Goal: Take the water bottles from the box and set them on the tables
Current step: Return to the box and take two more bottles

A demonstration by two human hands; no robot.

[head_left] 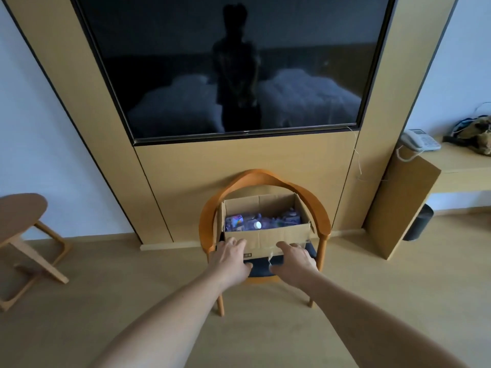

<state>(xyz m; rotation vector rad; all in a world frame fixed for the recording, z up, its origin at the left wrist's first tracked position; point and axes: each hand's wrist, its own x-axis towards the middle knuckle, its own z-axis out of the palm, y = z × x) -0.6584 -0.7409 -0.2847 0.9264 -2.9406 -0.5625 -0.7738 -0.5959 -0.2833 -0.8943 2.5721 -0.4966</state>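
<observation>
Two hands: left hand (230,254) and right hand (294,257), open, empty, against the box (279,236) front.
Bottles (261,222): just beyond, lying crosswise, equally near.

A large dark television (239,65) fills the upper middle of the frame, set into a light wooden wall panel (239,160) that runs down to the floor. Its black screen dimly reflects two beds. White wall (34,128) shows on either side of the panel. The floor (132,301) is pale wood, evenly and softly lit. At the lower middle stands an orange wooden chair (265,176) with a curved back, close against the panel. At the left edge stands a round brown side table (18,216) on pale legs. At the right, a wooden desk (457,160) holds a white telephone (419,140), with a dark bin (418,221) beneath.
</observation>
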